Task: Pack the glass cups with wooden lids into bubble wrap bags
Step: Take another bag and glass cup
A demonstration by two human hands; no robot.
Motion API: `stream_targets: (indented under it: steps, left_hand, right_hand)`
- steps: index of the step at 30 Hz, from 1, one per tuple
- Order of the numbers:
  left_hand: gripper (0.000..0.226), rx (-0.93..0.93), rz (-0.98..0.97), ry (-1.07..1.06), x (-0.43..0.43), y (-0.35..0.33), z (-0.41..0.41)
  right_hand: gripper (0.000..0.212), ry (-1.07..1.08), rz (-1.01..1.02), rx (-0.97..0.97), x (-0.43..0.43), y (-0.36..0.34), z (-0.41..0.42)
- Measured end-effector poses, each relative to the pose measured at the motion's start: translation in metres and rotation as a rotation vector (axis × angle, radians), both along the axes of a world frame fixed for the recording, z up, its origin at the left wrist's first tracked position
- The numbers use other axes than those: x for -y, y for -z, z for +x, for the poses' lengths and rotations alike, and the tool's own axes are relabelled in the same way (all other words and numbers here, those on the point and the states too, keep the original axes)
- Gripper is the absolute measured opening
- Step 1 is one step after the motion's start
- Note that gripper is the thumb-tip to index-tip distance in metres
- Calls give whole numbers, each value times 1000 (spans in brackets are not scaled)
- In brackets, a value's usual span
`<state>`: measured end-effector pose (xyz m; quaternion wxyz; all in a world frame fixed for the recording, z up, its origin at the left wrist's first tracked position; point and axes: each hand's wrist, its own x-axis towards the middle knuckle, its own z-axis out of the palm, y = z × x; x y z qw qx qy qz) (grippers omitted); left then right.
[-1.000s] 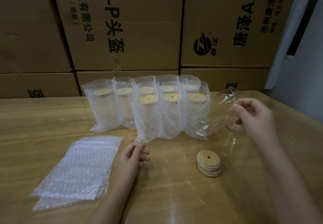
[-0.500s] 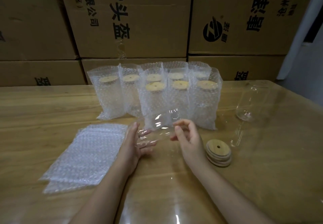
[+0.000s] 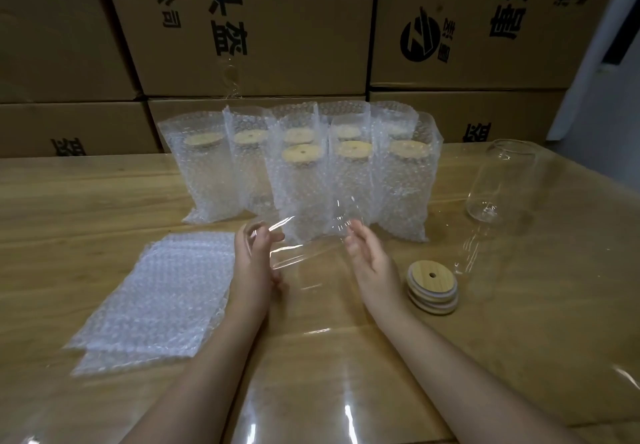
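- while the person leans over the table (image 3: pixel 519 305), a clear glass cup (image 3: pixel 308 244) lies on its side in the air between the two hands, low over the wood.
- the left hand (image 3: pixel 254 263) grasps one end of the cup: thumb and fingers curl round the rim there, which shows as a faint ring just above the knuckles.
- the right hand (image 3: pixel 370 260) meets the other end with its palm turned inward and its fingers nearly straight, laid against the glass rather than wrapped round it.
- only bright streaks of light show the cup's body spanning the gap from one hand to the other.
- just to the outside of the right hand sits a small stack of wooden lids (image 3: pixel 433 286), each with a hole in the middle, close to the wrist but not touching it.
- farther out on that side and beyond, well apart from the hand, a second glass cup (image 3: pixel 498 180) stands upright and bare.
- to the outside of the left hand lies a pile of flat bubble wrap bags (image 3: pixel 156 298), its near edge right beside the forearm.
- straight beyond both hands stand the packed cups (image 3: pixel 304 180), in two rows, each in a bag with a lid on top; the nearest bags are just past the fingertips.
- behind those rises a wall of cardboard boxes (image 3: pixel 242 28).
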<state>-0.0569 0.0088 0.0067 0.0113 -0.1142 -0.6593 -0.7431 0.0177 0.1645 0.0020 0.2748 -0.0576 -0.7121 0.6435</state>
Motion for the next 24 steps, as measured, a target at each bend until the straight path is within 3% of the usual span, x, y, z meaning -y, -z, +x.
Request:
stream_targets:
  steps: [6,13,16,20,24]
  left_hand:
    - [60,-242,-160,-16,-2,0,13]
    - [68,-284,-208,22,-5,-5,23]
    - [64,-271,-228,38,-4,-5,23]
    - [40,-223,-180,35,-2,-3,15]
    - [31,-76,-16,115,-1,0,7]
  right_hand:
    - [35,47,-81,-74,-5,0,1]
    - [51,68,-7,-187,-1,-1,3]
    - [47,51,24,-193,-2,-1,4]
    - [42,22,14,-174,-2,-5,6]
    - [61,-39,-5,-108,-2,-10,8]
